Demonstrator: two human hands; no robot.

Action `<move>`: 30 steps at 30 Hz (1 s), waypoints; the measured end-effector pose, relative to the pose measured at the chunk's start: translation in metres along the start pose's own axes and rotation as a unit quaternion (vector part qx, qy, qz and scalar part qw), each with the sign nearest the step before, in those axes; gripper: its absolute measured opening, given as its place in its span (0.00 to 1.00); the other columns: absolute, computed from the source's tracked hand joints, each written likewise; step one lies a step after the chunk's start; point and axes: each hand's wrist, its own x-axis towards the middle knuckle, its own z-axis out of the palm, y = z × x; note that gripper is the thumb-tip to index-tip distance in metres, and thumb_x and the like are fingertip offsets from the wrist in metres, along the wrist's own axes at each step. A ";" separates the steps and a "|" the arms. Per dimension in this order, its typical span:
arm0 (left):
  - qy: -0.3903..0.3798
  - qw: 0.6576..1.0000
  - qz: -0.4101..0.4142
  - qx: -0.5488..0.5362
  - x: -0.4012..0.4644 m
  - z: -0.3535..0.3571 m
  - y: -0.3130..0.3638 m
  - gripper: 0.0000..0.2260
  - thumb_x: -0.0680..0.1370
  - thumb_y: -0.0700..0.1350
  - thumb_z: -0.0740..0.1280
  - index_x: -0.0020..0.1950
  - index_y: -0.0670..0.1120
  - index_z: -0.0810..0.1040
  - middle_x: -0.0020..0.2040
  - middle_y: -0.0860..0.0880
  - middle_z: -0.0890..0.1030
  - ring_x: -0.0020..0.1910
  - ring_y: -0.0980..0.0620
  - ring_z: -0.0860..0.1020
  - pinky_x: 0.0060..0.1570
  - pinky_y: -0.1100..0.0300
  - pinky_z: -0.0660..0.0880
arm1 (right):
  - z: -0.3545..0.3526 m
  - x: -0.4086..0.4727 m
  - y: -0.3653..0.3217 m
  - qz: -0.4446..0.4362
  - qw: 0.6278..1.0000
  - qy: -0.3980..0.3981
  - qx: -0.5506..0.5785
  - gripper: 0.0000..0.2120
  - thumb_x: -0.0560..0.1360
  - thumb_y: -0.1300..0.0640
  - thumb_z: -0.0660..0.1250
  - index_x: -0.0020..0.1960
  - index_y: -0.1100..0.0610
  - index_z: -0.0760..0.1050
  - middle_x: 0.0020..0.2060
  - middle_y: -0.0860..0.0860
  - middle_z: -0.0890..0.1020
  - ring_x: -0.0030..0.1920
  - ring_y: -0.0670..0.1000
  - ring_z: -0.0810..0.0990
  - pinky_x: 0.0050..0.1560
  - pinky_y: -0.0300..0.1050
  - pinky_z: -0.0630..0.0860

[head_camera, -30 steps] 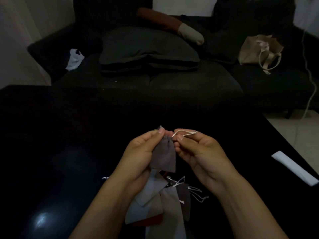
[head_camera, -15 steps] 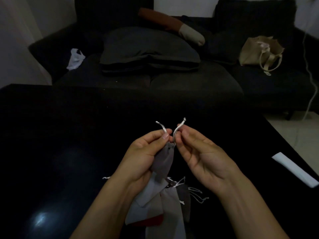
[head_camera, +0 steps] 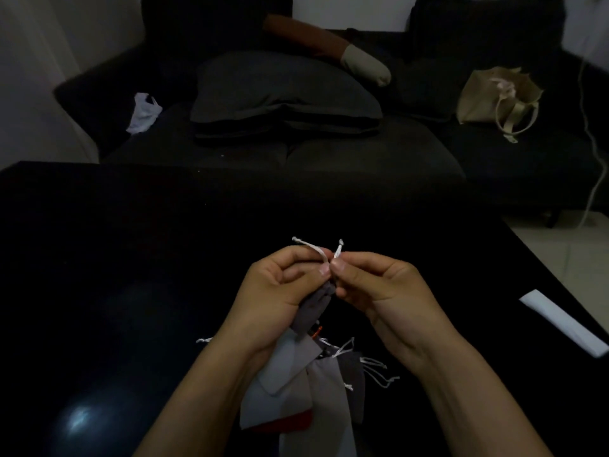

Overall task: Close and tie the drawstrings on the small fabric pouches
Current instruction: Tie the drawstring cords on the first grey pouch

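Note:
A small grey pouch point(head_camera: 313, 308) hangs between my hands above the black table. My left hand point(head_camera: 280, 288) holds its gathered neck and pinches one white drawstring end point(head_camera: 313, 249), which arcs up to the left. My right hand point(head_camera: 385, 291) pinches the other drawstring end point(head_camera: 338, 250), which sticks up beside it. The thumbs of both hands meet at the pouch's mouth. Below my wrists lies a pile of pouches point(head_camera: 316, 387), grey, white and red, with loose white strings.
The black glossy table point(head_camera: 131, 275) fills the foreground. A white flat strip point(head_camera: 563, 321) lies near its right edge. Behind stands a dark sofa point(head_camera: 362, 156) with a grey cushion point(head_camera: 283, 90), a beige tote bag point(head_camera: 494, 97) and a white cloth point(head_camera: 143, 112).
My hands have come closer together and their thumbs now touch. The two string ends, earlier curved toward each other, now cross over at the pouch's neck.

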 end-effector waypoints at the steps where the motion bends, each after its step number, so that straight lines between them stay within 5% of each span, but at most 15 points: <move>1: 0.003 1.000 0.001 0.005 0.000 0.000 0.000 0.07 0.76 0.33 0.67 0.52 0.39 0.81 0.45 0.40 0.85 0.43 0.51 0.84 0.46 0.64 0.80 | 0.000 0.000 0.001 -0.004 1.000 0.007 -0.017 0.13 0.67 0.60 0.73 0.49 0.66 0.83 0.37 0.56 0.84 0.35 0.46 0.81 0.38 0.35 0.78; 4: 0.015 1.000 -0.006 0.012 0.000 0.001 -0.001 0.07 0.76 0.34 0.68 0.53 0.38 0.81 0.46 0.40 0.85 0.43 0.51 0.84 0.47 0.64 0.80 | 0.001 0.000 0.000 -0.009 0.998 0.022 -0.064 0.04 0.72 0.61 0.72 0.44 0.60 0.84 0.36 0.55 0.83 0.36 0.46 0.79 0.36 0.36 0.75; 10: 0.018 0.999 -0.046 -0.003 0.003 0.000 0.000 0.07 0.79 0.39 0.64 0.50 0.40 0.82 0.42 0.45 0.83 0.42 0.53 0.80 0.46 0.63 0.77 | -0.001 0.001 -0.006 -0.024 0.998 0.055 -0.017 0.08 0.75 0.62 0.68 0.38 0.54 0.82 0.34 0.50 0.80 0.35 0.45 0.76 0.35 0.39 0.70; 16: -0.052 0.996 -0.076 -0.015 0.000 0.000 0.003 0.09 0.80 0.39 0.62 0.53 0.36 0.80 0.38 0.46 0.79 0.37 0.54 0.76 0.41 0.63 0.74 | -0.003 0.000 -0.007 -0.067 0.997 0.016 -0.041 0.03 0.71 0.58 0.70 0.42 0.56 0.82 0.46 0.53 0.85 0.46 0.51 0.82 0.48 0.45 0.76; 19: -0.095 0.993 -0.072 0.027 -0.002 -0.001 0.005 0.09 0.81 0.40 0.61 0.45 0.39 0.78 0.37 0.45 0.78 0.36 0.53 0.76 0.39 0.64 0.74 | -0.002 -0.001 -0.009 -0.090 0.995 -0.002 -0.044 0.05 0.65 0.58 0.72 0.40 0.58 0.83 0.53 0.52 0.85 0.50 0.51 0.84 0.52 0.48 0.80; 24: -0.132 0.987 -0.059 0.067 -0.005 0.001 0.005 0.11 0.81 0.41 0.62 0.44 0.38 0.78 0.37 0.45 0.78 0.38 0.52 0.76 0.41 0.63 0.74 | -0.004 -0.002 -0.005 -0.090 0.990 -0.005 -0.106 0.07 0.70 0.63 0.73 0.45 0.65 0.83 0.40 0.58 0.85 0.39 0.52 0.83 0.41 0.43 0.80; 30: -0.111 0.989 -0.033 0.095 -0.006 0.002 0.002 0.07 0.75 0.38 0.69 0.50 0.36 0.83 0.39 0.47 0.84 0.38 0.58 0.82 0.39 0.68 0.76 | -0.006 -0.001 -0.001 -0.087 0.982 -0.003 -0.170 0.03 0.73 0.63 0.72 0.43 0.60 0.85 0.39 0.57 0.86 0.40 0.51 0.83 0.42 0.44 0.78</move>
